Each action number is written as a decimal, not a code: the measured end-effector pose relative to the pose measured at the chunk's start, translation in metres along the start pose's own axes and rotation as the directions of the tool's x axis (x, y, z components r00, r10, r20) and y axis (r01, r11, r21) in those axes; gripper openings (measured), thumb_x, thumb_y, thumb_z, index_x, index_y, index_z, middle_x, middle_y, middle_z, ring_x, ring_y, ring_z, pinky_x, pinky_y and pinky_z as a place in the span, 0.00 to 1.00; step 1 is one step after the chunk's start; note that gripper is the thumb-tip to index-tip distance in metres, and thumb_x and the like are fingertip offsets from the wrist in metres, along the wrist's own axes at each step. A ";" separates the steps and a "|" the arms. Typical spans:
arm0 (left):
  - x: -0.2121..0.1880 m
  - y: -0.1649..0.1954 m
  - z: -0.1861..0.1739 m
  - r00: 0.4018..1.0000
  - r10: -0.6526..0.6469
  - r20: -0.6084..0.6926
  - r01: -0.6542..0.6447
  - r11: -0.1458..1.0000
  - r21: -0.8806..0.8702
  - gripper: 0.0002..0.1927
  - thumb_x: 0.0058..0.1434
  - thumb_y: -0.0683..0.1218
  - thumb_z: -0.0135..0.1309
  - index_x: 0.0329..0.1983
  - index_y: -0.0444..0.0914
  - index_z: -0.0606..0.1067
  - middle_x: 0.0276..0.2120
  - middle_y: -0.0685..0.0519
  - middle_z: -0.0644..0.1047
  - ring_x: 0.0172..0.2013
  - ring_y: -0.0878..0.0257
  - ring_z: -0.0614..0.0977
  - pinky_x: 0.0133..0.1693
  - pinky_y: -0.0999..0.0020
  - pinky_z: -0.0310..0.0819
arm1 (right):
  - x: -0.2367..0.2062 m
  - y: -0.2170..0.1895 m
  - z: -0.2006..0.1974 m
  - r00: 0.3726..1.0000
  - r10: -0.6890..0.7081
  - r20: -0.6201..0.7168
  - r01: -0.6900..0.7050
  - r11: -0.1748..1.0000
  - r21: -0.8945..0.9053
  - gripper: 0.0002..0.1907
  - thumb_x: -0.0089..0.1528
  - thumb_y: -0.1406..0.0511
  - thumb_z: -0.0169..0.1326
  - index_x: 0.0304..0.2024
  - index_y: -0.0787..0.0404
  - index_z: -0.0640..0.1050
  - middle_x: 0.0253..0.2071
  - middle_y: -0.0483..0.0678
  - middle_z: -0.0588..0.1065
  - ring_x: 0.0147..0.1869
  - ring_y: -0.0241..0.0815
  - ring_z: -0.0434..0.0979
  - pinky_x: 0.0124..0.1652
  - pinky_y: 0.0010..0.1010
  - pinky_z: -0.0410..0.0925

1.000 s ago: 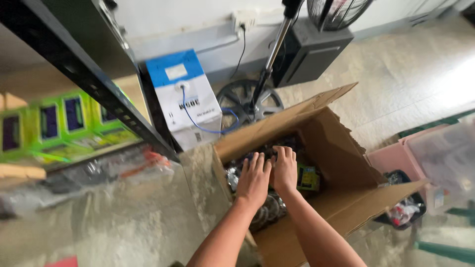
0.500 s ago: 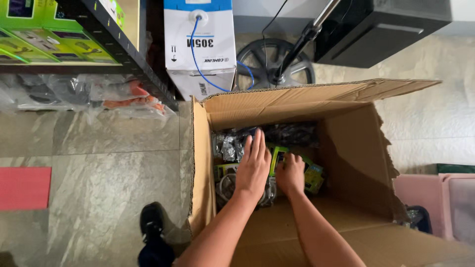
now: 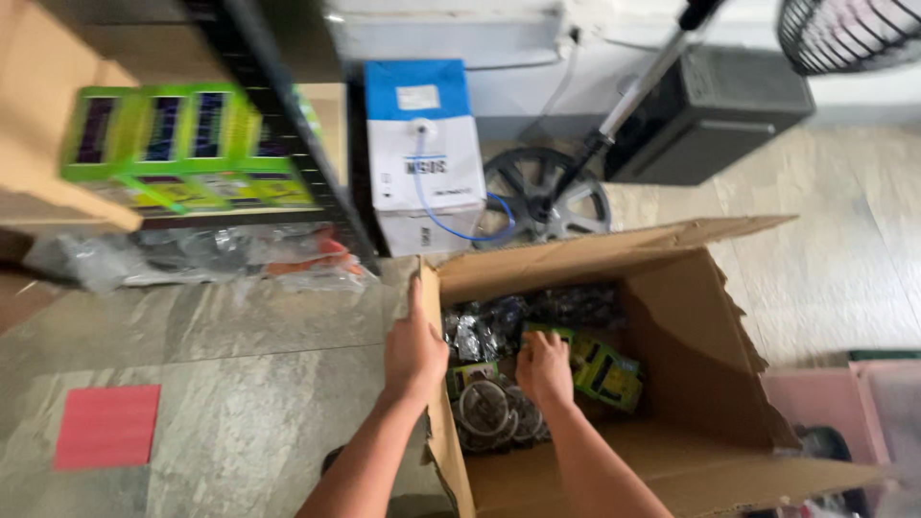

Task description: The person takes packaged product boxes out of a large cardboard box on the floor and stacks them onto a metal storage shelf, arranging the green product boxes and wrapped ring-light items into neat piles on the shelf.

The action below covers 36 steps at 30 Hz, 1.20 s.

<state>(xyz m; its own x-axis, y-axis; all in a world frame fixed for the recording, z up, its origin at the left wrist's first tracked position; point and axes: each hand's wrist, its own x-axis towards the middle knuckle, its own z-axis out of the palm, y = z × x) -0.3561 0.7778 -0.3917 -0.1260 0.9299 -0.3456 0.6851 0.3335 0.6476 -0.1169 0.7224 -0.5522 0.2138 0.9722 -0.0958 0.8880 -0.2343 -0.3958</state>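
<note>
Cardboard box (image 3: pixel 672 317) wall, left hand (image 3: pixel 414 350) newly there

Left hand (image 3: pixel 413 350) sits on the left wall of the cardboard box (image 3: pixel 672 288), right hand (image 3: pixel 544 369) inside it among plastic-wrapped packets (image 3: pixel 489 331). Behind the box: a cable carton (image 3: pixel 422 158) on the floor, the fan base (image 3: pixel 547 197) right of it. Shelf rack (image 3: pixel 278 115) far left.
</note>
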 end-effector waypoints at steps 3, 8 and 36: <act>0.006 -0.034 -0.017 1.000 -0.025 -0.017 0.025 1.000 0.003 0.45 0.60 0.39 0.52 0.78 0.51 0.47 0.32 0.35 0.80 0.36 0.36 0.83 0.41 0.42 0.78 | -0.001 -0.060 0.014 0.994 0.009 0.109 -0.011 1.000 0.025 0.15 0.64 0.62 0.50 0.52 0.54 0.78 0.54 0.55 0.71 0.60 0.60 0.68 0.58 0.48 0.66; 0.019 -0.089 -0.077 0.992 0.061 -0.107 -0.058 0.998 0.033 0.45 0.59 0.41 0.54 0.77 0.51 0.48 0.31 0.34 0.80 0.35 0.35 0.83 0.39 0.41 0.78 | -0.006 -0.138 0.050 0.939 0.057 0.340 -0.041 0.998 -0.055 0.18 0.67 0.59 0.48 0.59 0.51 0.74 0.62 0.51 0.66 0.67 0.57 0.63 0.61 0.45 0.65; 0.056 -0.255 0.003 0.963 0.090 0.256 -0.206 0.857 0.473 0.33 0.63 0.41 0.49 0.73 0.41 0.58 0.75 0.41 0.50 0.74 0.45 0.51 0.68 0.44 0.49 | -0.010 -0.187 0.201 0.984 0.005 0.176 -0.021 0.996 0.086 0.20 0.61 0.61 0.52 0.56 0.58 0.75 0.55 0.61 0.72 0.61 0.65 0.68 0.60 0.49 0.65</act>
<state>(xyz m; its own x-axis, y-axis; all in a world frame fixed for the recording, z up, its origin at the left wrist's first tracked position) -0.5357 0.7442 -0.5785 0.1238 0.8853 -0.4483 0.9523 0.0210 0.3046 -0.3669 0.7565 -0.6608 0.1436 0.9556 -0.2572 0.8448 -0.2538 -0.4710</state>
